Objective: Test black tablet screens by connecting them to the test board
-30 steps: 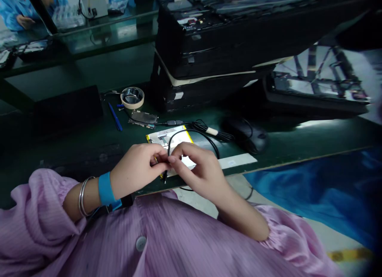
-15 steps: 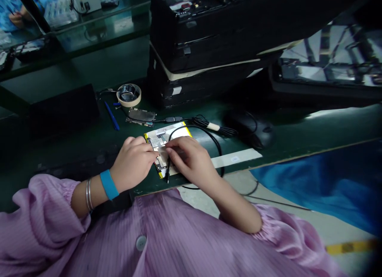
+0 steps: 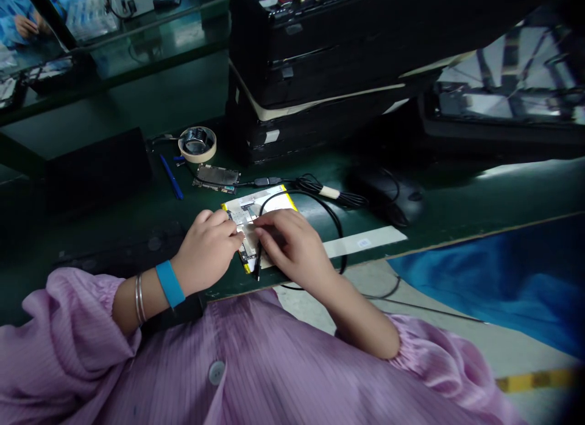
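Observation:
A flat white battery pack with yellow edges [image 3: 282,200] lies on the bench, a circuit board [image 3: 249,249] along its left side. My left hand [image 3: 208,251], fingers curled, grips the board's left edge. Over the board's middle, the thumb and forefinger of my right hand [image 3: 297,245] are pinched together. Whatever sits between those fingertips is too small to make out. A black cable [image 3: 336,217] loops across the battery pack and passes by my right fingertips. Its plug [image 3: 258,271] hangs at the board's lower edge.
Behind lie another circuit board [image 3: 217,177], a blue pen-like tool [image 3: 171,177] and a tape roll [image 3: 197,145]. A mouse [image 3: 390,196] and a pale strip [image 3: 365,242] are to the right. Stacked black trays [image 3: 320,77] rise behind. A co-worker's hands [image 3: 30,25] show far left.
Both hands stay at the board in nearly the same pose. My left fingers have shifted very slightly, and the view has moved a little.

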{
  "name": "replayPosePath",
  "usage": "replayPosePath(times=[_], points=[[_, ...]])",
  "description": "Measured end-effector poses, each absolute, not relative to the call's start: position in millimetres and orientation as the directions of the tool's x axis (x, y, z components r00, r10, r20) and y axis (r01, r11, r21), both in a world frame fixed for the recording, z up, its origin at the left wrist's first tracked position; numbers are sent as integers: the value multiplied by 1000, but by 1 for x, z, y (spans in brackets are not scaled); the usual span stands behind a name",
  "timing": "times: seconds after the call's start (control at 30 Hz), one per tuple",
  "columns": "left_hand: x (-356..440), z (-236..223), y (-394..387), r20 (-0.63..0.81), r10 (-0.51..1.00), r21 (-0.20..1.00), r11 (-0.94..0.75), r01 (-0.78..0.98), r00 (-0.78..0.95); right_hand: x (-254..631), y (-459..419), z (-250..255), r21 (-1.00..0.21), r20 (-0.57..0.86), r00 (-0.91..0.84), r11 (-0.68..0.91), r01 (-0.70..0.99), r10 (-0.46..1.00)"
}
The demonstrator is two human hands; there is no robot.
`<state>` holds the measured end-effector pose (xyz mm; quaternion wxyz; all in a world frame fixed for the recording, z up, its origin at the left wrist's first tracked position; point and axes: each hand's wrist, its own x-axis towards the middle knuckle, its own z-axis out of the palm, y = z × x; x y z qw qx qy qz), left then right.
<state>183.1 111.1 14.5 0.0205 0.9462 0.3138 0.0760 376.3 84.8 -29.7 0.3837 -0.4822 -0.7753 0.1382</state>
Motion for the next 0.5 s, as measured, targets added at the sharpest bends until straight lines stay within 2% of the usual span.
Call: replayPosePath(times=[0.1, 0.17, 0.27, 0.37, 0.5], points=[[185, 16, 110, 123, 501, -18, -862, 507, 856, 379, 89, -28, -578, 453, -268, 509, 638, 850], [185, 17, 110, 96, 460, -49, -884, 465, 883, 381, 95, -28, -525, 451, -278, 504, 686, 848], [185, 16, 108, 67, 452, -51, -889, 455, 890, 383, 107, -29, -317, 442, -285, 445, 838, 851], [182, 16, 103, 59, 495, -64, -864, 499, 867, 380, 115, -31, -121, 417, -324, 406, 906, 849], [162, 43, 93, 99, 585, -12, -809, 588, 805, 372, 118, -33, -18, 389, -378, 417, 909, 840]])
